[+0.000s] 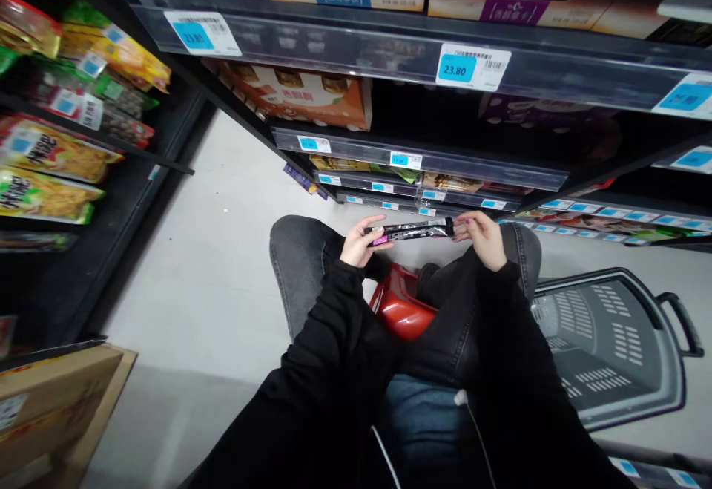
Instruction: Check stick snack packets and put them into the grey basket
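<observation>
My left hand (360, 242) is closed around the left end of a slim black packet (418, 231) with a pink patch, held level above my lap. At the packet's other end is my right hand (483, 237), its fingers stretched out and apart beside the tip. Whether those fingers touch the packet I cannot tell. Both hands are over my bent knees, and a red glossy stool or seat (409, 309) shows between my legs.
Ahead stands a dark shelf unit (383, 47) with price tags and an orange drink carton (311, 96). A grey shopping basket (612, 340) is on the floor at my right. Snack bags (50, 151) fill the left shelves, and a cardboard box (61, 400) stands at lower left.
</observation>
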A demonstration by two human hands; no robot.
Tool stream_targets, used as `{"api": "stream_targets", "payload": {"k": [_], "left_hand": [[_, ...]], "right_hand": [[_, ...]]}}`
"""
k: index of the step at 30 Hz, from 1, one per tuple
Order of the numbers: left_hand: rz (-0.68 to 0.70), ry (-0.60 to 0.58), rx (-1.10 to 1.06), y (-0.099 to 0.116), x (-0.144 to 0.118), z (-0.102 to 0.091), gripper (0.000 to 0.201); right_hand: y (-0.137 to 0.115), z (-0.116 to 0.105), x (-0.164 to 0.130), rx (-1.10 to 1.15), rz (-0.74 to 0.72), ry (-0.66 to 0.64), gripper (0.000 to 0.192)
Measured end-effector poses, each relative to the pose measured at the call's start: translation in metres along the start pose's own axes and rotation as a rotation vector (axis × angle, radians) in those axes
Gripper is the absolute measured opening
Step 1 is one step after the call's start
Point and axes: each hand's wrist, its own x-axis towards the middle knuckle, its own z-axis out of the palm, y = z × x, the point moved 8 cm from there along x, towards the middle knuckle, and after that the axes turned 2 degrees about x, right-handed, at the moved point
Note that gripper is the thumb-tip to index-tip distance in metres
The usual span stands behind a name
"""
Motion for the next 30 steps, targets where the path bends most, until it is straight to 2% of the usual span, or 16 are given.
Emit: {"api": "stream_targets", "payload": {"k": [4,6,9,16,21,30], "left_hand": [[-0.004,-0.010,0.008,-0.003,0.001,0.005,0.049],[0.006,-0.022,0.018,-0.004,0.001,0.009,0.049],[0.033,-0.036,0.037,-0.002,0.001,0.013,0.050],[0.036,-0.096,0.081,-0.007,0.004,0.014,0.050],[0.112,0.029,0.140,-0.008,0.008,0.006,0.038],[0.195,0.206,-0.051,-0.005,0.005,0.007,0.043]], "right_hand": [[0.001,0.021,-0.003,0.094,0.054,-0.141,0.046],[0.006,0.029,-0.004,0.125,0.107,-0.198,0.045],[0.012,0.029,-0.002,0.126,0.138,-0.190,0.038],[0.005,0.024,-0.001,0.076,0.026,-0.158,0.029],[0.000,0.026,0.002,0.043,-0.008,-0.096,0.029],[0.013,0.038,0.004,0.222,0.000,0.078,0.032]]}}
